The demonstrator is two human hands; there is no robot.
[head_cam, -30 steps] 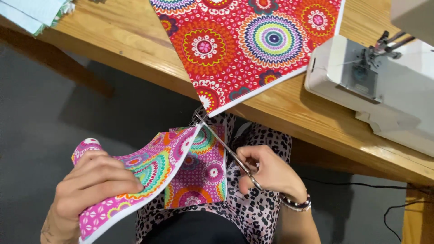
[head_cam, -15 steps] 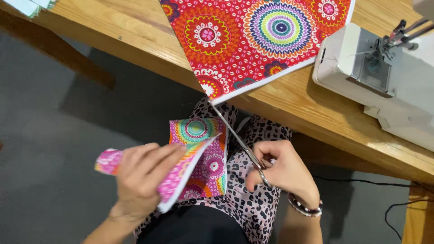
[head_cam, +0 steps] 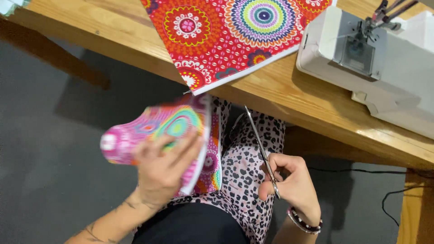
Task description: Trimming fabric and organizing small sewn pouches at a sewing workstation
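My left hand (head_cam: 163, 168) grips a pink patterned fabric piece (head_cam: 149, 131) with bright circles, lifted over my lap and blurred. My right hand (head_cam: 289, 183) holds metal scissors (head_cam: 261, 148), blades closed and pointing up toward the table edge, apart from the pink fabric. A red patterned fabric (head_cam: 228, 36) with a white edge lies on the wooden table (head_cam: 289, 95), one corner reaching its front edge. More of the pink fabric (head_cam: 211, 167) rests on my lap over leopard-print clothing.
A white sewing machine (head_cam: 389, 63) stands on the table at the right. A table leg (head_cam: 413, 208) and a black cable (head_cam: 389, 199) are at the lower right. Grey floor (head_cam: 54, 171) lies below, with a wooden beam (head_cam: 49, 54) at the left.
The scissors have come away from the fabric and drawn back to the right. My left hand has lifted the pink piece and turned it leftward. The view has shifted, with the table higher in the frame.
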